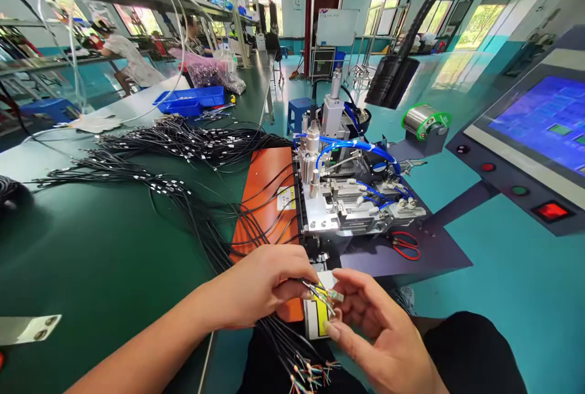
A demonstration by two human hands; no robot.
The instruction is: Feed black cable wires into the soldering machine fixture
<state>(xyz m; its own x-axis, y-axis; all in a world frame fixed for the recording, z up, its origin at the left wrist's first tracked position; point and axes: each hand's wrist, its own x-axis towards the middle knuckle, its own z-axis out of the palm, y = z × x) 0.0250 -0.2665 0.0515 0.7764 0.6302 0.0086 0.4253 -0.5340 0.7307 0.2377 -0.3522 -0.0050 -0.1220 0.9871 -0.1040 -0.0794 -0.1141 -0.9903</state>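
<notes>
My left hand [269, 284] is closed, with thumb and fingers pinching thin cables near their ends. Past its fingertips stick out the wire ends [320, 293], with a small pale piece [337, 296] at the tip that may be a connector. My right hand [377, 327] is beside that tip, thumb and forefinger apart and the other fingers curled; whether a finger touches the piece is hard to tell. Below both hands hangs a bundle of black cables [278, 336], its stripped ends [313, 376] showing coloured wires. A yellow-and-white label [323, 321] lies behind the fingers.
Black cables [196, 144] lie in piles across the green table [114, 266], some over an orange board [269, 175]. To the right are a machine [356, 193], red-handled scissors [406, 245], a solder spool [423, 121] and a screen panel [543, 120]. Blue trays [189, 100] stand behind.
</notes>
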